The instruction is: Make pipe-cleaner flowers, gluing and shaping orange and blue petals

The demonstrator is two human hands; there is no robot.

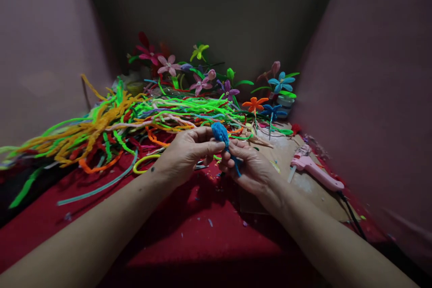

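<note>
A blue pipe-cleaner flower bud (pixel 220 133) is held up over the red-covered table, its thin blue tail hanging below. My left hand (pixel 189 150) pinches the upper, rounded part between thumb and fingers. Lower down, my right hand (pixel 248 164) grips its base and tail with closed fingers. Partly hidden behind my left hand lie scissors, whose yellow handle (pixel 146 164) and metal tip (pixel 201 167) show on either side of it.
Many loose pipe cleaners (pixel 101 121) are heaped at left and centre. Finished pipe-cleaner flowers (pixel 168 65) stand behind them. At right, a pink glue gun (pixel 317 171) with a black cord rests on cardboard (pixel 313 200). Small scraps dot the red cloth (pixel 189 243).
</note>
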